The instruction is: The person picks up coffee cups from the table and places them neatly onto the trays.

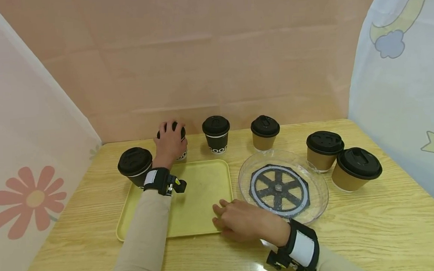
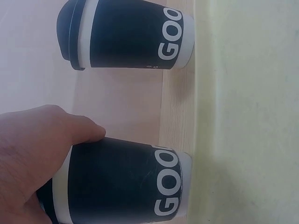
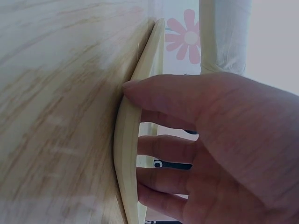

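My left hand (image 1: 170, 146) grips a lidded black coffee cup (image 2: 121, 182) from above, just behind the yellow tray (image 1: 200, 194). White lettering runs round the lower part of this cup, and the hand covers much of its lid. At the tray's front right corner, my right hand (image 1: 242, 220) pinches the rim. In the right wrist view its thumb (image 3: 154, 93) lies on the outer side of the rim, with the fingers (image 3: 166, 148) on the inner side. A second black cup (image 1: 217, 137) stands upright to the right of the gripped one.
Another black cup (image 1: 134, 167) stands at the tray's left side, partly behind my left forearm. Right of the tray lies a clear round dish (image 1: 323, 195) with a dark spoked pattern. Three brown cups with black lids stand around it: one behind (image 1: 264, 143), two at the right (image 1: 319, 160).
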`<action>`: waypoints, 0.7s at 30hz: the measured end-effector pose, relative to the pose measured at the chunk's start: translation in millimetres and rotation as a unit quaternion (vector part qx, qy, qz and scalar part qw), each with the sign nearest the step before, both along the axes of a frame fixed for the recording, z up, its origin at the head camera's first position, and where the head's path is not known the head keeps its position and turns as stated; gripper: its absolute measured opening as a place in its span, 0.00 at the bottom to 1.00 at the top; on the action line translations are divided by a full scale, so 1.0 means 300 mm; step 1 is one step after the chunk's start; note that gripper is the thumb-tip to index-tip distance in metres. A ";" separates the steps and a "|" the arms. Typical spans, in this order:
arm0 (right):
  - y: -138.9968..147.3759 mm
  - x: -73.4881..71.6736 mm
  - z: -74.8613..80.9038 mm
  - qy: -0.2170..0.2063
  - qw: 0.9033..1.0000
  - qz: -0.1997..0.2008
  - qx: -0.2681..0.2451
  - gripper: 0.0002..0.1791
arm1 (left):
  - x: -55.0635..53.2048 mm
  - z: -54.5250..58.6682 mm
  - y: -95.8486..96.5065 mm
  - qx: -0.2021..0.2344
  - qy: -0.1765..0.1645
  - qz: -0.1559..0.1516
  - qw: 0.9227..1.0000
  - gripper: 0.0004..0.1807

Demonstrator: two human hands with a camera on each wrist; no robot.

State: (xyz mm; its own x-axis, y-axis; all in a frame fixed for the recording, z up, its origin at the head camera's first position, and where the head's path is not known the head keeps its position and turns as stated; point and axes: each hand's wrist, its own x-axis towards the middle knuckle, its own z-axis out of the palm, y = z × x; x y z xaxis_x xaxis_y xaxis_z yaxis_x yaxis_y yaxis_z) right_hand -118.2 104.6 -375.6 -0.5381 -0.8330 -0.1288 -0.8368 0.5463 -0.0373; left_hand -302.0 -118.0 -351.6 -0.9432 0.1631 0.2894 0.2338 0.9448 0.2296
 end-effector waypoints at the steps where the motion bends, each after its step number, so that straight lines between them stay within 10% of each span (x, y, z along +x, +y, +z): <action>1: 0.000 0.000 0.001 -0.001 1.000 0.000 -0.001 0.18 | 0.000 0.002 0.000 0.004 -0.005 0.000 1.000 0.25; 21: -0.003 0.001 0.009 0.001 1.000 0.003 -0.002 0.17 | -0.010 -0.003 -0.003 -0.005 -0.010 0.002 1.000 0.26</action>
